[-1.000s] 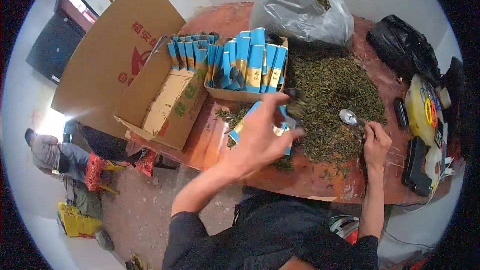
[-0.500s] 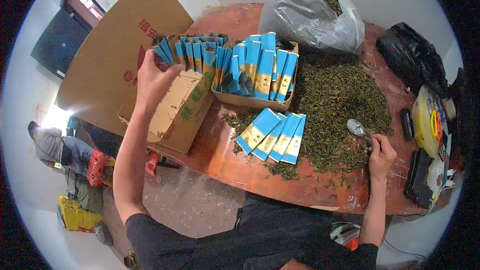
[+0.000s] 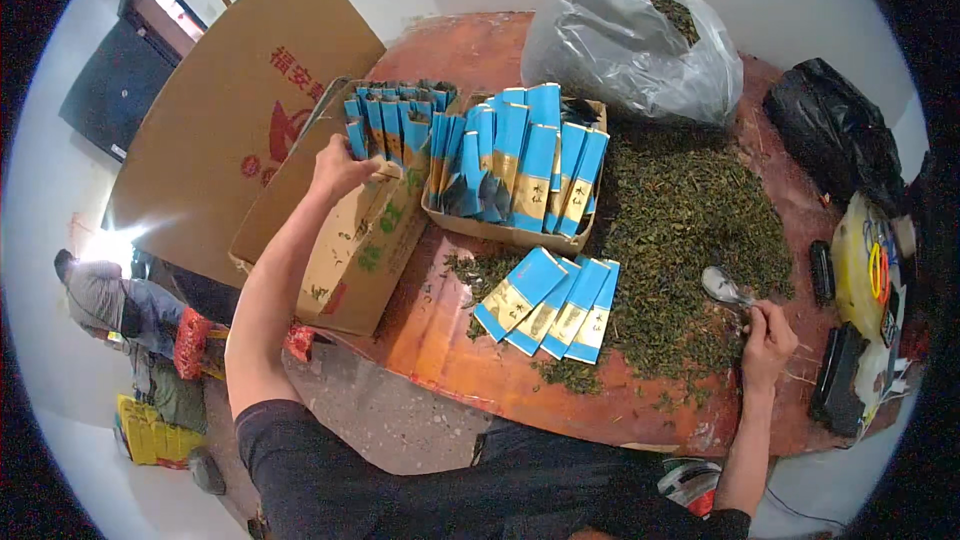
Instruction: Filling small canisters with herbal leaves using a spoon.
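Observation:
My left hand reaches into the open cardboard box on the left, its fingers round the lower part of a blue-and-gold packet at the near end of the packed rows. The fingertips are partly hidden there. Between the fingers of my right hand is the handle of a metal spoon, its bowl over the edge of a wide heap of dried tea leaves. Several flat packets lie fanned out on the table in front of a smaller box full of upright, partly open packets.
A clear plastic bag of leaves stands behind the heap on the reddish table. To the right are a black plastic bag, a yellow container and a black case. A big carton rises at left; another person sits beyond.
My left hand has come down and toward me, slightly right, against the packets in the left box. My right hand and the spoon stay by the leaves. The whole view has shifted slightly.

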A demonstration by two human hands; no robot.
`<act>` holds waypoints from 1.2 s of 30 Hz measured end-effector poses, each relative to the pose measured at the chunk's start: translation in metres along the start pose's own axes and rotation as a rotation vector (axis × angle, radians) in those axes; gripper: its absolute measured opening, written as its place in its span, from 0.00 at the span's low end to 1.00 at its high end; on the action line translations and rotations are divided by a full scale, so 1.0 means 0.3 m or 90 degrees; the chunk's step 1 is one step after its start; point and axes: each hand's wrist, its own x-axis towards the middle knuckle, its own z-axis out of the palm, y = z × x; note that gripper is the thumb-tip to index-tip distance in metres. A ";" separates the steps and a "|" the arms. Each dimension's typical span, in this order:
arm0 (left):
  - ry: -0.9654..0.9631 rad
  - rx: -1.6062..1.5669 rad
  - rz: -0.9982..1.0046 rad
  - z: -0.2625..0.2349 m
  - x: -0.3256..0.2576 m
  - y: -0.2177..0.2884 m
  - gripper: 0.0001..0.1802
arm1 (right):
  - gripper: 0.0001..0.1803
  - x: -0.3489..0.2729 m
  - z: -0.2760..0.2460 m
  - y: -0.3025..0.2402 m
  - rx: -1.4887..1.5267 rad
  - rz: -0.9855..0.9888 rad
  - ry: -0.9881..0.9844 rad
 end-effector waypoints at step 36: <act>0.090 0.096 0.048 0.046 0.149 -0.079 0.33 | 0.04 0.003 0.009 0.016 -0.050 -0.045 -0.010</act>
